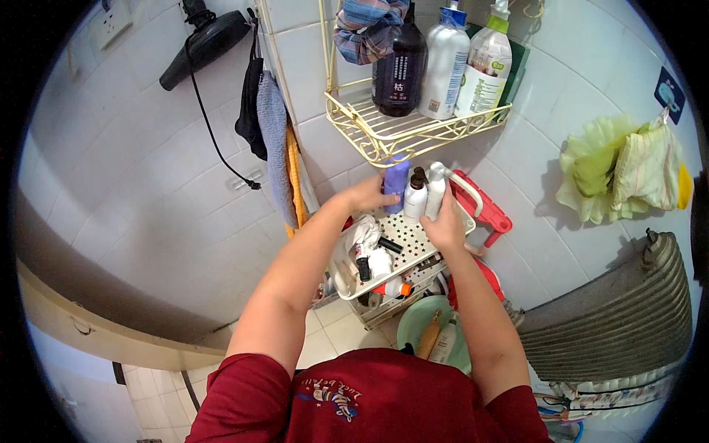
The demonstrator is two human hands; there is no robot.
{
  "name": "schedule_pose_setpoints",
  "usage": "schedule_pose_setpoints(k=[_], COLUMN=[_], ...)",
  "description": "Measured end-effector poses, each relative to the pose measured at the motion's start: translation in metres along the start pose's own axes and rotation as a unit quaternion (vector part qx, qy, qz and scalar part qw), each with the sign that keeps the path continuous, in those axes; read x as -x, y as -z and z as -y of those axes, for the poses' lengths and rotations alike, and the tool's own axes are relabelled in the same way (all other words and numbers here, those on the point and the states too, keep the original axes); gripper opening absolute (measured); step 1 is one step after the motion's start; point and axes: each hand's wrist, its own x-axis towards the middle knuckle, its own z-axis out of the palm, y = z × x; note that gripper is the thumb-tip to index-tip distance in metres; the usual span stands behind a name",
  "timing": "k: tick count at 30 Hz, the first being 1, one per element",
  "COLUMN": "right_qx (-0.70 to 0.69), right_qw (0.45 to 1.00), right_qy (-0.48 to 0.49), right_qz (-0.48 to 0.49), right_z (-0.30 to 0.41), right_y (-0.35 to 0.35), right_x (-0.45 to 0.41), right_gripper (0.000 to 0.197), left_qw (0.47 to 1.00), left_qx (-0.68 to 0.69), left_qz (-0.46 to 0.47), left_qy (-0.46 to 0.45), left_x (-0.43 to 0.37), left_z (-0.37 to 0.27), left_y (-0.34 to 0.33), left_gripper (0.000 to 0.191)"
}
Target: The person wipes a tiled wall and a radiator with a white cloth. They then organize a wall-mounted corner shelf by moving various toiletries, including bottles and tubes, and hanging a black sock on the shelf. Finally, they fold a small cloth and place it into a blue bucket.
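A white trolley's top tray (409, 235), punched with star-shaped holes, stands before me. At its back, my left hand (368, 194) grips a purple bottle (395, 185), the thumb across its front. My right hand (446, 224) is around the side of a slim white bottle (435, 194) at the tray's right end. Between them stands a white pump bottle (415, 200) with a dark brown pump. Toward the tray's front left lie a crumpled white cloth (365, 228), a black tube (390, 245), a small black-capped bottle (363, 267) and a white jar (380, 262).
Above the tray hangs a cream wire shelf (376, 135) with several large bottles. A red plastic folding stool (484, 207) leans behind. Below are an orange-capped bottle (396, 288) and a green basin (407, 321) holding bottles. Left hang towels (275, 144) and a hair dryer (207, 47).
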Motion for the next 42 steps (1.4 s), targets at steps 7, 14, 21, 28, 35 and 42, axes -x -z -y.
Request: schedule_pose_setpoints(k=[7, 14, 21, 28, 35, 42], right_qx=[-0.002, 0.005, -0.042, 0.065, -0.175, -0.110], right_qw=[0.999, 0.992, 0.991, 0.940, 0.947, 0.954], right_qy=[0.033, 0.065, 0.111, 0.020, -0.026, -0.007], right_qz=[-0.027, -0.109, 0.059, 0.334, 0.269, 0.280], right_z=[-0.002, 0.002, 0.064, 0.092, 0.013, 0.018], right_y=[0.003, 0.008, 0.017, 0.009, 0.013, 0.060], right_x=[0.007, 0.029, 0.065, 0.059, 0.028, 0.015], right_gripper=[0.090, 0.083, 0.054, 0.063, 0.057, 0.052], left_qw=[1.000, 0.985, 0.897, 0.959, 0.949, 0.859], left_qx=[-0.015, -0.172, -0.431, -0.249, -0.277, -0.507], left_qz=[-0.001, -0.013, 0.097, -0.137, -0.150, -0.024], left_qy=[0.009, 0.023, 0.019, -0.007, 0.009, -0.068], left_x=[0.001, 0.020, 0.077, 0.086, 0.099, 0.074], left_z=[-0.001, 0.014, -0.029, -0.016, -0.031, -0.027], left_y=[0.000, 0.013, 0.002, 0.001, 0.010, -0.047], left_gripper=[0.066, 0.069, 0.048, 0.025, 0.029, 0.033])
